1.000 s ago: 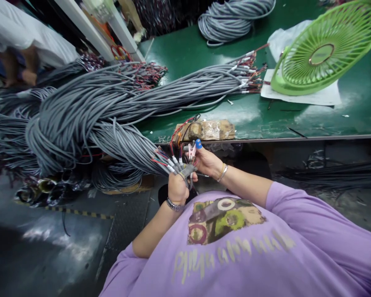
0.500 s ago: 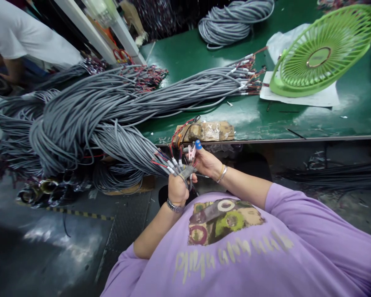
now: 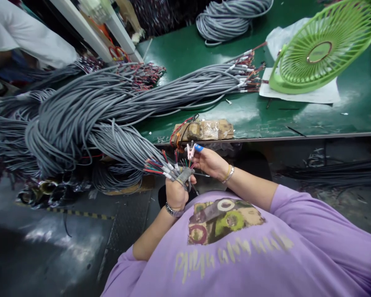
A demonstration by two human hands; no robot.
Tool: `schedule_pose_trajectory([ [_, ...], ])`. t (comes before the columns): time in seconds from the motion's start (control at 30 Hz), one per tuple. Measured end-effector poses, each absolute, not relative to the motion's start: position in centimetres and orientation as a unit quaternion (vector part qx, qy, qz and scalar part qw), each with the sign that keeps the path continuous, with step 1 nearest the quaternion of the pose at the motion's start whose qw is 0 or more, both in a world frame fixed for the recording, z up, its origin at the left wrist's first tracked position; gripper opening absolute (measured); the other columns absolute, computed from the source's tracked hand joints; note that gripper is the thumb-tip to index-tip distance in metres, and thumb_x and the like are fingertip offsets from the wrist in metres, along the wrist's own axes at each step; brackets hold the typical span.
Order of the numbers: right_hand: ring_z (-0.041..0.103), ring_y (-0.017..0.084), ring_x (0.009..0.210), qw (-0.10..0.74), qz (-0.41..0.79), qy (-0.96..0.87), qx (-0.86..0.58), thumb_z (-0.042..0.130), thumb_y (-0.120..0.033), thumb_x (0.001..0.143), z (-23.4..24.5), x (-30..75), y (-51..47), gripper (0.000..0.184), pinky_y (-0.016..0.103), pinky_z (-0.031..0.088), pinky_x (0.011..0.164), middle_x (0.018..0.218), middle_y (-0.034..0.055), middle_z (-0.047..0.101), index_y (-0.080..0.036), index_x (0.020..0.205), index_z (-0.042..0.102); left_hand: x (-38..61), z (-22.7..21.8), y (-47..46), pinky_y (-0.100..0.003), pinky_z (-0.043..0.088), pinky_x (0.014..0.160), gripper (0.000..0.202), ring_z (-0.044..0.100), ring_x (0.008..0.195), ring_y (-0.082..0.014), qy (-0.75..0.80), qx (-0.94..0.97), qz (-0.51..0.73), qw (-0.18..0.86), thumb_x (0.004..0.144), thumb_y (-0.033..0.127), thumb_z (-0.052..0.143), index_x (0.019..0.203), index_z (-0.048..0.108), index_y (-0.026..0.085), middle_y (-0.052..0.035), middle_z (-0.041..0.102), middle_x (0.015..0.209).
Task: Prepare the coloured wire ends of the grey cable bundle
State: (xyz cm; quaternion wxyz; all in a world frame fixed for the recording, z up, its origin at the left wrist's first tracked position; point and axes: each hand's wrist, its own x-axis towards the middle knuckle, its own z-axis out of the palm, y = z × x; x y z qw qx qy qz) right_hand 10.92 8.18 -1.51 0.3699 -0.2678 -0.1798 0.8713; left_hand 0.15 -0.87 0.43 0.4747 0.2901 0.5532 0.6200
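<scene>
My left hand [image 3: 176,194] is closed around a bundle of grey cables near their stripped ends, where a grey wrap [image 3: 184,176] binds them. From the bundle, thin coloured wires [image 3: 154,166] fan out past white sleeves. My right hand [image 3: 212,163], with blue tape on one digit, is at the wire ends on the other side. Its fingers are bent together by the wires; what they pinch is too small to make out. A pink clip [image 3: 190,151] stands beside these fingertips, and I cannot tell whether they touch it.
On the green bench [image 3: 315,119] lie long grey cable bundles [image 3: 185,88], a cable coil [image 3: 224,22] and a wooden block [image 3: 214,129] at the edge. A green fan [image 3: 321,51] stands on white paper. A co-worker in a white shirt [image 3: 27,35] is at upper left.
My right hand has shifted slightly right and down. The wire ends in my left hand have turned, with more coloured wires spreading to the left.
</scene>
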Motion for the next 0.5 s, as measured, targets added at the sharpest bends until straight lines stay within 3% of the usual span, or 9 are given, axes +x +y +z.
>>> schedule_pose_trajectory([
  [0.27, 0.049, 0.009, 0.059, 0.363, 0.878, -0.188, -0.247, 0.069, -0.049, 0.083, -1.5, 10.2, 8.9, 0.035, 0.021, 0.039, 0.055, 0.072, 0.0012, 0.065, -0.015, 0.077, 0.066, 0.4, 0.6, 0.0, -0.021, 0.046, 0.044, 0.024, 0.056, 0.041, -0.0101, 0.568, 0.276, 0.617, 0.47, 0.064, 0.035, 0.075, 0.061, 0.062, 0.015, 0.0011, 0.06, 0.049],
  [0.5, 0.05, 0.008, 0.057, 0.385, 0.881, -0.13, -0.244, 0.071, -0.047, 0.081, -1.6, 9.4, 9.0, 0.033, 0.021, 0.041, 0.057, 0.067, -0.0005, 0.064, -0.015, 0.077, 0.066, 0.2, 0.1, 0.1, -0.021, 0.046, 0.044, 0.02, 0.057, 0.043, -0.0104, 0.577, 0.263, 0.616, 0.468, 0.064, 0.033, 0.074, 0.064, 0.064, 0.015, 0.0012, 0.061, 0.049],
])
